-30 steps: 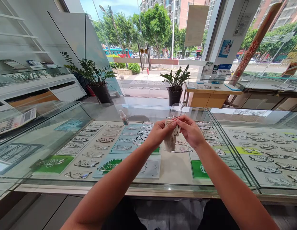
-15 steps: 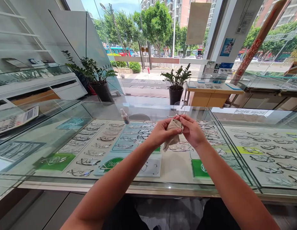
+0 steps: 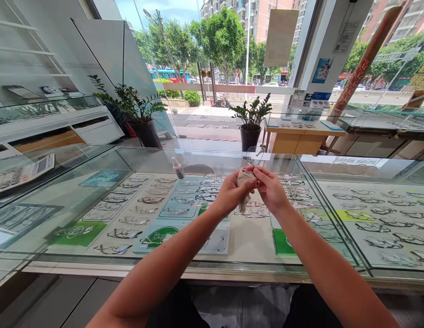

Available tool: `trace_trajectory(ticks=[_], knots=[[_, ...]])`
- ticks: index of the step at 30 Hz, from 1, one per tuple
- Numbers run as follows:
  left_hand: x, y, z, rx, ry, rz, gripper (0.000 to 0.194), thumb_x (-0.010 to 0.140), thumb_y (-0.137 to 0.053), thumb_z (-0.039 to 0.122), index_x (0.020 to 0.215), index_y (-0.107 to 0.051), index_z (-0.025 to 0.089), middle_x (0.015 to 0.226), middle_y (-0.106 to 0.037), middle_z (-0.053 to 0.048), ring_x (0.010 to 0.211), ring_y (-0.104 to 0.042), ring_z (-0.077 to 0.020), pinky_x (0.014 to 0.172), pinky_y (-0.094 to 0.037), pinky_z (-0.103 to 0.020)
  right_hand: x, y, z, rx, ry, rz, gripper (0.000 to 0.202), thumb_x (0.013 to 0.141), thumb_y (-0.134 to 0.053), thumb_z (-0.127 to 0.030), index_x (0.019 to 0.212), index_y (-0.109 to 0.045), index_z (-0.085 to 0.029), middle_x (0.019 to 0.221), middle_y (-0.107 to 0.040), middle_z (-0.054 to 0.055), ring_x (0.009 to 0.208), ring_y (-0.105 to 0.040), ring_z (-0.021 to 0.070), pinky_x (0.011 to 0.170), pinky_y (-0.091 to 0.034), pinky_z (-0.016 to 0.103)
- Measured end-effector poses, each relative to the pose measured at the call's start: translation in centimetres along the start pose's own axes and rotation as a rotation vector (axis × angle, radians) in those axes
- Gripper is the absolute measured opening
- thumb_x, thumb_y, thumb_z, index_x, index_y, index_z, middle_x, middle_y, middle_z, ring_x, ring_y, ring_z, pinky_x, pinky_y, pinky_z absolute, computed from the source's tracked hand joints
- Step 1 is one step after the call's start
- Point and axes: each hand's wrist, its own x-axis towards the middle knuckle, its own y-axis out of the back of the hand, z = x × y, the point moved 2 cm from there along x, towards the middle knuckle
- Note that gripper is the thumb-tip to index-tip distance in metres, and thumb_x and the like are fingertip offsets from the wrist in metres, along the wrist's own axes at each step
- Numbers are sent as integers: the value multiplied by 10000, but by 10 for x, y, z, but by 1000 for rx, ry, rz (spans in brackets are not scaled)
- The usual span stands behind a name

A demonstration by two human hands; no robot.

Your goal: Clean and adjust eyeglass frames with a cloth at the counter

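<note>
My left hand (image 3: 234, 189) is closed on a beige cloth (image 3: 245, 179), which hangs down below the fingers. Part of a pair of glasses is wrapped in the cloth, and one round lens (image 3: 254, 156) sticks up above my fingertips. My right hand (image 3: 270, 187) pinches the glasses' frame just right of the cloth. Both hands meet over the glass display case (image 3: 252, 264). The fingertips partly hide the frame. A small white spray bottle (image 3: 178, 168) stands upright on the glass, left of my hands.
Rows of eyeglasses (image 3: 210, 189) lie inside the case, with green cards (image 3: 284, 243) among them. Beyond it stand two potted plants (image 3: 251, 119) and a wooden table (image 3: 300, 136). A printed sheet (image 3: 37, 171) lies at the left.
The cloth has been drawn in and hangs less far, bunched closer round the lens. My right hand has shifted slightly left. The view has tilted up a little.
</note>
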Motion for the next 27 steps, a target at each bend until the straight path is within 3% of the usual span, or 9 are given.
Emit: trace_trajectory(ticks=[6,10,14,20,27], knots=[[1,-1,2,-31,-41,111,569,805,-916,579,1146,-766,149,801,-705,-2,634,-600,-90,607,-515,-222,-4,-5,-1,-56,51,-29,229,850,-821,-461,955,-889,-268,1086,-793,65,846,-622,204,615,-543,322],[1,-2,5,5,-35,127,610,794,-893,654,1104,-767,144,698,-675,18,563,-573,-91,552,-489,-222,-5,-5,-2,-89,50,-46,237,868,-803,-468,946,-878,-257,970,-762,55,748,-579,181,618,-538,340],[0,-2,5,42,36,63,661,808,-829,747,1053,-767,136,720,-727,-28,574,-656,-142,537,-504,-247,-4,-3,-3,-116,44,3,271,821,-840,-487,897,-870,-228,781,-675,24,625,-490,147,519,-453,320],[1,1,2,96,49,-2,614,882,-760,746,987,-774,141,791,-773,-72,718,-717,-202,621,-532,-281,-1,3,-5,-135,20,80,296,777,-873,-517,855,-879,-231,739,-670,18,580,-426,121,491,-335,298],[3,6,1,110,19,-87,553,895,-777,695,1016,-791,156,912,-774,-81,910,-717,-236,800,-569,-317,4,13,-4,-139,-11,95,311,785,-879,-533,894,-887,-241,845,-768,38,666,-556,151,546,-393,293]])
